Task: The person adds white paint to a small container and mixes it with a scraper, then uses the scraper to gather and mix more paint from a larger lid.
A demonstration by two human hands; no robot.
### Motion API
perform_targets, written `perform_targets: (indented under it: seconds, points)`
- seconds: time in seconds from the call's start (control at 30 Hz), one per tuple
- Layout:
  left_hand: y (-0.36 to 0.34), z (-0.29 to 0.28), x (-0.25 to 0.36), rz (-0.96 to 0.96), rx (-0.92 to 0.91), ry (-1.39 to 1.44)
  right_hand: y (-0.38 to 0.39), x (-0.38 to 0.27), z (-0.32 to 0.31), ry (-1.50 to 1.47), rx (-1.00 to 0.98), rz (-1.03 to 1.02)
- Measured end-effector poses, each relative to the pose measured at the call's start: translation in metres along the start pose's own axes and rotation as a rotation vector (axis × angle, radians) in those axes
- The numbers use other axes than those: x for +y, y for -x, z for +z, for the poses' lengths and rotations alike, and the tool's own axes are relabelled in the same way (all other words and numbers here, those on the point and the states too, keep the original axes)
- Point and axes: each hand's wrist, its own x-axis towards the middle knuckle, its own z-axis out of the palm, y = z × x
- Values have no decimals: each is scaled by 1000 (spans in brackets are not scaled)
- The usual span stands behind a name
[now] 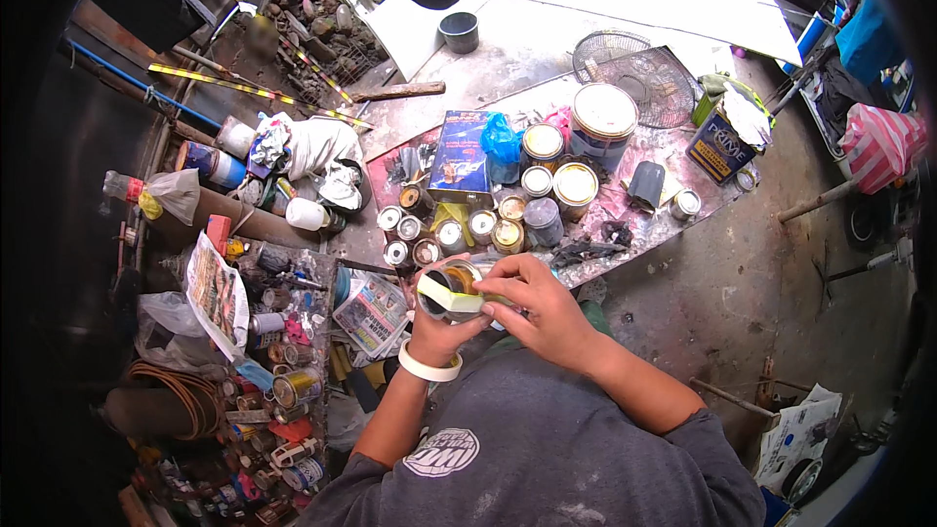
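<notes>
My left hand [439, 335] is wrapped round a small open round container [462, 273], raised in front of my chest. Its inside looks dark, with some amber showing near the far side. Across its mouth lies a pale yellow-green flat strip [448, 297], whose exact kind I cannot tell. The fingers of my right hand [532, 305] are pinched together at the strip's right end, by the container's rim. Just beyond my hands, a small can with a yellowish top [508, 234] and a grey lidded tub [543, 220] stand among several other paint cans.
A stained low table [673, 176] bears a blue box [459, 151], a large paint pail [604, 115] and a fan grille [610, 54]. Cluttered cans [296, 387] and newspapers [372, 312] lie to my left. A dark bucket [459, 32] stands farther off.
</notes>
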Motion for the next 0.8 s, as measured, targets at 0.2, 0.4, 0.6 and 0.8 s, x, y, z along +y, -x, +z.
perform_targets:
  seconds: [0.2, 0.4, 0.6, 0.8]
  points:
    - [1, 16, 8, 49, -9, -78, 17, 18, 4, -1, -14, 106]
    - [14, 16, -24, 40, -18, -195, 35, 34, 6, -357, -57, 471]
    - [23, 28, -43, -39, 38, -93, 42, 44, 6, -375, -81, 521]
    - [21, 26, -32, -120, 43, -29, 45, 47, 6, -586, -12, 561]
